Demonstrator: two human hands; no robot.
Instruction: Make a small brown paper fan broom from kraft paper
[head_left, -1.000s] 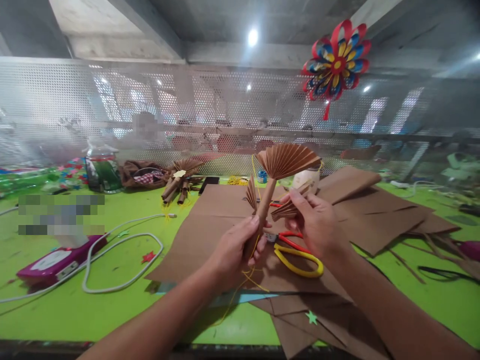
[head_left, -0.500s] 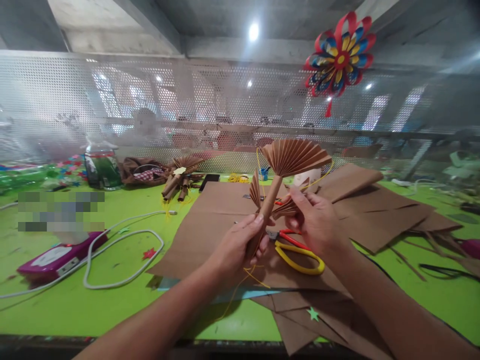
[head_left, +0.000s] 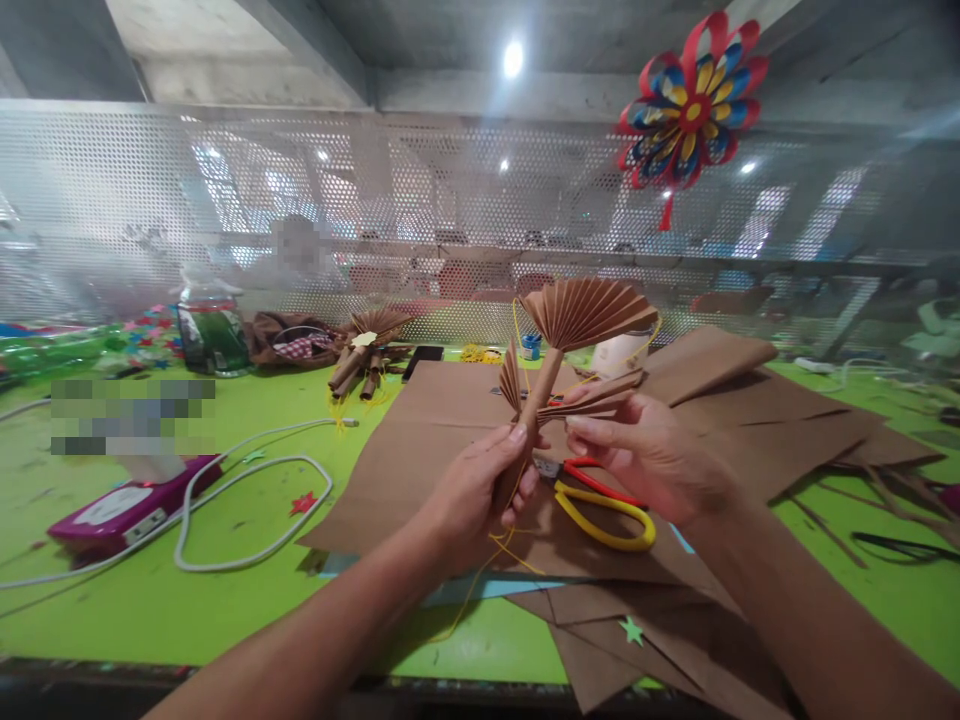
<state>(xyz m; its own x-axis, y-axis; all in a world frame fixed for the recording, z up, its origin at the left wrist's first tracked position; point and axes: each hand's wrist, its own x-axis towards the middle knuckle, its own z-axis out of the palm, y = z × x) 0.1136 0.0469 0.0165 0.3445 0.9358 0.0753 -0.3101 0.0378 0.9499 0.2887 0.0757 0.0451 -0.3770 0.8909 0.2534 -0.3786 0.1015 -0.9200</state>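
Observation:
My left hand point(head_left: 480, 480) is closed round a rolled brown paper tube point(head_left: 543, 385), which leans to the right. A wide pleated paper fan point(head_left: 589, 312) spreads from the tube's top, and a narrower pleated piece point(head_left: 510, 380) sticks out on its left side. My right hand point(head_left: 664, 450) pinches another pleated paper fan point(head_left: 600, 398) that juts to the right from the tube. Yellow string point(head_left: 516, 320) loops about the piece and trails below my left hand. Scissors point(head_left: 607, 522) with yellow and red handles lie just under my right hand.
Brown paper sheets point(head_left: 420, 430) cover the middle and right of the green table point(head_left: 262, 620). At left are a purple power strip point(head_left: 135, 510) and a white cable point(head_left: 255, 565). Behind stand a jar point(head_left: 214, 330) and a bundle of paper rolls point(head_left: 360, 360). A paper flower point(head_left: 694, 110) hangs above.
My right hand has shifted slightly right and lower. The right-hand pleated fan now extends farther out to the right. My left hand keeps hold of the tube. The camera view has moved slightly.

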